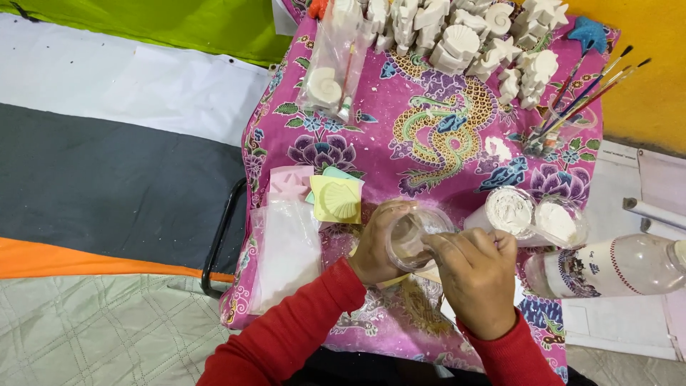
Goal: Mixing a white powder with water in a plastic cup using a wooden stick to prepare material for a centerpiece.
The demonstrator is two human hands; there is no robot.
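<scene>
Your left hand (371, 250) grips the clear cup (416, 236); your right hand (475, 282) pinches inside it. Tip it and powder could spill on the desk (429, 136); the cups (532, 214) at two o'clock could get bumped.

Both red-sleeved arms meet in front; left hand (375, 246) curled, right hand (477, 275) apparently pinched closed.

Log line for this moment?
left hand: holds clear cup | right hand: at cup rim | plaster cups: beside

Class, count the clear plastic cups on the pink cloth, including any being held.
3: one cup held in the left hand, and two powder-filled cups standing together beside the right hand.
</scene>
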